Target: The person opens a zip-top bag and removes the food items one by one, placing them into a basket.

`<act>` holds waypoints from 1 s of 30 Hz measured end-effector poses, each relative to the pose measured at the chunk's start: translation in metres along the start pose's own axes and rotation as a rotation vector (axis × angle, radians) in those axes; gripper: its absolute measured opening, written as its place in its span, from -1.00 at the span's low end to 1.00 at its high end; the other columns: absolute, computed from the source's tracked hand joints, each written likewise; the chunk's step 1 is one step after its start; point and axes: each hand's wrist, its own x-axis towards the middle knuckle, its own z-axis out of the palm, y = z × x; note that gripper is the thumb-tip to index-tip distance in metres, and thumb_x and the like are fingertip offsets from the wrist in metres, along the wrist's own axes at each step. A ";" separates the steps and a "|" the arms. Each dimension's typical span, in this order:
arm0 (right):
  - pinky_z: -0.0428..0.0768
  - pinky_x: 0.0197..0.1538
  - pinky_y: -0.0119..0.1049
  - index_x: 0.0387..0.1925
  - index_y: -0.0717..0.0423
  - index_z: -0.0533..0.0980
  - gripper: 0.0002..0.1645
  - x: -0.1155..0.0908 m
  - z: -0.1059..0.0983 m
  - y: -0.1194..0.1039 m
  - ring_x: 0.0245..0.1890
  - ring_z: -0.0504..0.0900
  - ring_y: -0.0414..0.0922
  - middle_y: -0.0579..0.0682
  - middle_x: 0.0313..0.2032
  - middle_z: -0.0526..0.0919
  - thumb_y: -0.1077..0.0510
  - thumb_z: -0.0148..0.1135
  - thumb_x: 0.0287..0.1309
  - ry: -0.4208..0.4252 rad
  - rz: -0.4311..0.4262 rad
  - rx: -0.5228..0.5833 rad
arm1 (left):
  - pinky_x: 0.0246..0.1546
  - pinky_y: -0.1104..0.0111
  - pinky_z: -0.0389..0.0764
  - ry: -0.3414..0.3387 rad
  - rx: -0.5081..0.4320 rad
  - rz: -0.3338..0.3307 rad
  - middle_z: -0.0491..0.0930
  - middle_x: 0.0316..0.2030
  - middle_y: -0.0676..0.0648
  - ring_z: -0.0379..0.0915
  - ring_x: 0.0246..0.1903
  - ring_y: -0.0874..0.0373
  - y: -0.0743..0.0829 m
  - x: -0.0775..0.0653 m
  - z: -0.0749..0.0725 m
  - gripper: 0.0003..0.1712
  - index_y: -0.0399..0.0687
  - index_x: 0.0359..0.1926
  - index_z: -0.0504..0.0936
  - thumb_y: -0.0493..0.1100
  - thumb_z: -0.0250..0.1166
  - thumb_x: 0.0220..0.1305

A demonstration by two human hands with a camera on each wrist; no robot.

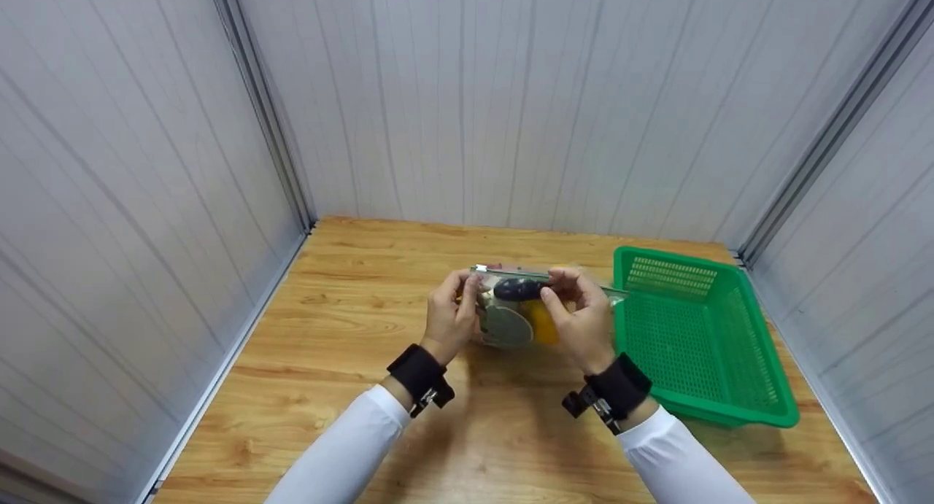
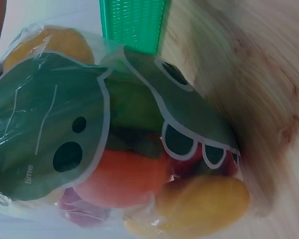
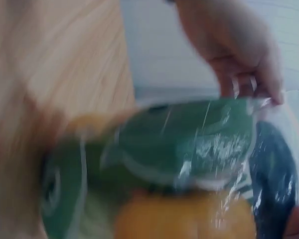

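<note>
A clear zip bag [image 1: 508, 326] with a green printed pattern is held up above the table, bulging with fruit and vegetables. My left hand [image 1: 448, 316] pinches its upper left corner, close to the white slider [image 1: 481, 268]. On the right, my right hand [image 1: 584, 323] pinches the bag's top edge between thumb and fingers. A dark eggplant-like piece [image 1: 516, 289] lies just under the zip strip, behind the plastic. Through the film the left wrist view shows an orange-red round piece [image 2: 124, 179] and a yellow one [image 2: 204, 204]. The right wrist view is blurred.
A green plastic basket [image 1: 744, 373] stands on the wooden table [image 1: 350, 300] to the right, close beside the bag's right end. Pale panel walls [image 1: 481, 110] enclose the table at the back and both sides.
</note>
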 end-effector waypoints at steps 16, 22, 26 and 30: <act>0.57 0.05 0.00 -0.18 0.23 0.69 -0.89 0.005 0.005 0.012 -0.11 0.66 0.07 0.11 -0.15 0.75 0.41 0.42 0.30 -0.087 -0.382 -0.371 | -0.41 0.37 0.64 -0.090 -0.098 -0.067 0.60 -0.36 -0.26 0.55 -0.45 0.08 0.010 -0.009 -0.003 -0.83 -0.39 -0.03 0.58 -0.43 0.04 0.65; 0.49 0.02 0.01 -0.19 0.22 0.65 -0.89 0.003 0.008 0.012 -0.15 0.62 0.09 0.13 -0.17 0.71 0.41 0.38 0.30 -0.064 -0.432 -0.406 | -0.42 0.28 0.72 -0.120 -0.011 0.038 0.64 -0.34 -0.22 0.62 -0.43 -0.02 0.012 -0.011 -0.007 -0.83 -0.38 -0.01 0.58 -0.44 0.04 0.64; 0.40 0.00 0.03 -0.17 0.18 0.66 -0.86 0.003 0.013 0.008 -0.15 0.57 0.12 0.15 -0.15 0.70 0.41 0.35 0.28 -0.030 -0.462 -0.448 | -0.49 0.34 0.66 -0.090 0.015 0.066 0.59 -0.45 -0.20 0.58 -0.52 0.02 0.013 -0.009 -0.005 -0.84 -0.38 -0.12 0.55 -0.45 0.05 0.64; 0.54 0.03 -0.01 -0.02 0.24 0.65 -0.61 0.004 0.021 0.003 -0.12 0.61 0.09 0.16 -0.11 0.71 0.54 0.18 0.16 -0.083 -0.497 -0.414 | -0.54 0.38 0.58 -0.060 0.060 0.109 0.56 -0.50 -0.17 0.50 -0.56 0.15 0.014 -0.011 -0.001 -0.86 -0.37 -0.18 0.55 -0.49 0.09 0.60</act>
